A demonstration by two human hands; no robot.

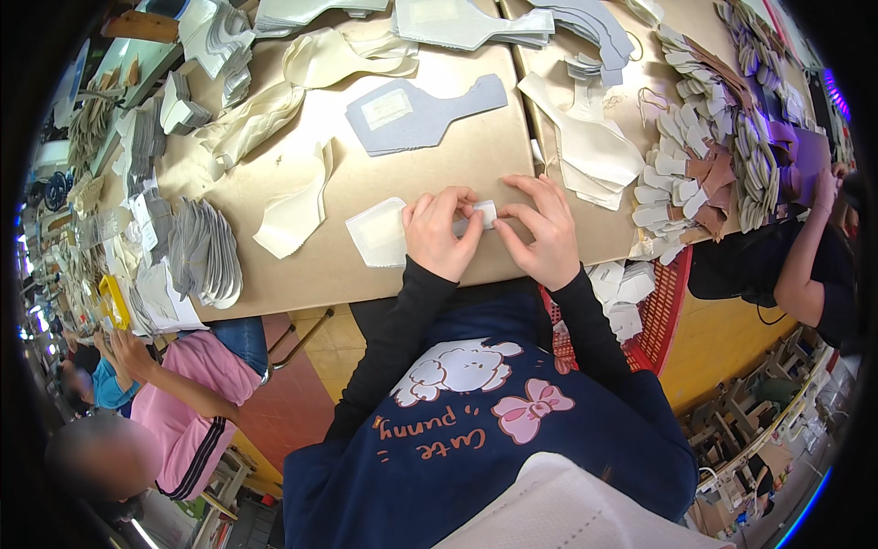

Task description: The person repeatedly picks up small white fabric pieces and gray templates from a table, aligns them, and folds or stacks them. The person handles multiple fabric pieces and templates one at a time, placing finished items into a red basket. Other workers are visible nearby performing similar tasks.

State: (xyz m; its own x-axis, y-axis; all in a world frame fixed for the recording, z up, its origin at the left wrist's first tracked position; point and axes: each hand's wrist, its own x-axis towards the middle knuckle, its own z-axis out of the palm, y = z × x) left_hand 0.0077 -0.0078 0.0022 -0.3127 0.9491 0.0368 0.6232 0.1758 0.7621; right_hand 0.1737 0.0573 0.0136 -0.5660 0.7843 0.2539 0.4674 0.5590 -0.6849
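Observation:
Between my two hands is a small white piece [488,216] with a straight edge, just above the table's near edge. My left hand [441,233] pinches its left side with thumb and curled fingers. At its right side, the fingertips and thumb of my right hand [543,229] close on the edge, while one finger stretches out above. Under and beside my left hand lies a white cut panel [377,232] with a cream patch, its right part hidden by the hand. Farther off, a grey-blue cut panel [430,117] with a narrow tail lies flat.
Cream cut pieces [297,203] lie to the left, others [590,151] to the right. Grey stacks [206,252] line the left side; white and brown bundles [690,174] crowd the right. A red basket [660,297] stands below the table. People work on both sides.

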